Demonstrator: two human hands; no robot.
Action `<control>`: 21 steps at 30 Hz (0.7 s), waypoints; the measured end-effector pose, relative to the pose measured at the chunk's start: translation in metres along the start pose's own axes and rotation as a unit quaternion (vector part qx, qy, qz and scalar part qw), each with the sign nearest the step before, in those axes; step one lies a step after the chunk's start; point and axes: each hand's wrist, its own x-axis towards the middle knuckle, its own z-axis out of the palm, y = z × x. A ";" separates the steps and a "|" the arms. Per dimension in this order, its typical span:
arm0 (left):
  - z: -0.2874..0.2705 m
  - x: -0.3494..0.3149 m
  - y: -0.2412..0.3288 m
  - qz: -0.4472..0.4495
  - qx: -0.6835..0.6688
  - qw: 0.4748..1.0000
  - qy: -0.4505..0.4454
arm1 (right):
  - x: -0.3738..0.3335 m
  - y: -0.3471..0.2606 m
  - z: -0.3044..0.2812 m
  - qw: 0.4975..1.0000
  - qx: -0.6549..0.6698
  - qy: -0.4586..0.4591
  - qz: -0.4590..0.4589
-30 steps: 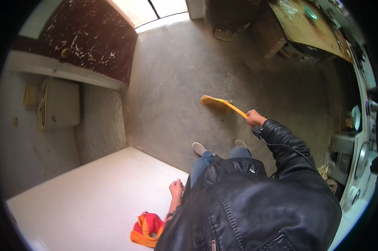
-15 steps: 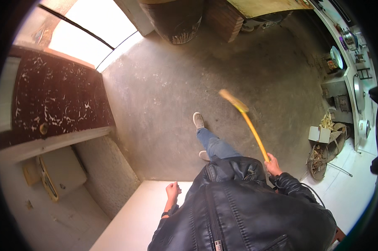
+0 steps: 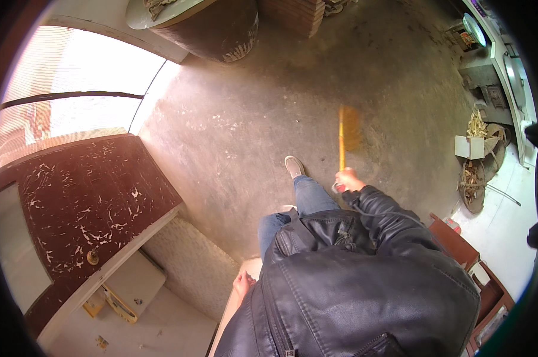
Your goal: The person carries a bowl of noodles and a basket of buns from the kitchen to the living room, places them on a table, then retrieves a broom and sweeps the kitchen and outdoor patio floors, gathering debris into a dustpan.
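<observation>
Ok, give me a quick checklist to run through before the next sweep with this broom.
1. Grip: right hand closed round the yellow broom handle. Ok.
2. Bristles on the concrete floor: blurred by motion. Cannot tell.
3. Floor ahead of the broom: bare, only dust and stains. Ok.
4. Footing: the shoe beside the handle is flat on the floor; the other foot is hidden. Cannot tell.
5. Left hand: empty, off the handle, low by the jacket. Ok.
6. Room to the right: white box and pile of dry scraps lie close. Not ok.
</observation>
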 end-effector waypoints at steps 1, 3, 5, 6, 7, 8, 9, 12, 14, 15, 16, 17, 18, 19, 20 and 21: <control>0.002 0.003 0.008 -0.047 -0.142 0.989 -0.009 | -0.015 -0.012 0.028 0.993 0.082 -0.024 0.077; 0.005 0.014 0.028 -0.023 -0.044 0.998 -0.032 | -0.047 -0.037 0.077 0.998 0.018 -0.013 0.064; 0.007 0.028 0.049 0.040 0.116 0.992 -0.033 | -0.073 -0.071 0.104 0.996 -0.025 -0.034 0.082; 0.005 0.035 0.061 0.045 0.138 0.988 -0.045 | -0.086 -0.087 0.108 0.996 -0.027 -0.042 0.077; 0.004 0.047 0.076 0.050 0.160 0.984 -0.057 | -0.099 -0.100 0.110 0.996 -0.027 -0.042 0.077; 0.003 0.060 0.090 0.054 0.181 0.979 -0.070 | -0.111 -0.111 0.112 0.994 -0.020 -0.048 0.093; 0.002 0.072 0.105 0.049 0.222 0.972 -0.066 | -0.123 -0.120 0.104 0.992 -0.042 -0.079 0.085; -0.003 0.110 0.146 0.045 0.234 0.969 -0.070 | -0.152 -0.122 0.088 0.995 -0.085 -0.020 0.043; -0.010 0.132 0.171 0.038 0.204 0.975 -0.084 | -0.149 -0.117 0.087 0.995 -0.089 0.035 0.016; -0.014 0.142 0.183 0.027 0.184 0.980 -0.075 | -0.137 -0.116 0.090 0.993 -0.089 0.071 0.008; -0.017 0.152 0.193 0.004 0.161 0.985 -0.062 | -0.121 -0.115 0.093 0.990 -0.093 0.100 0.020; -0.025 0.159 0.203 0.010 0.164 0.984 -0.067 | -0.097 -0.115 0.104 0.988 -0.084 0.125 -0.022; -0.037 0.163 0.210 0.038 0.178 0.979 -0.087 | -0.066 -0.119 0.116 0.985 -0.082 0.153 -0.022; -0.050 0.166 0.218 0.050 0.197 0.974 -0.096 | -0.035 -0.126 0.127 0.982 -0.077 0.166 -0.048; -0.062 0.169 0.225 0.043 0.230 0.969 -0.085 | -0.002 -0.134 0.139 0.984 -0.051 0.162 -0.051; -0.074 0.171 0.230 0.048 0.251 0.964 -0.069 | 0.030 -0.141 0.158 0.979 -0.078 0.174 -0.072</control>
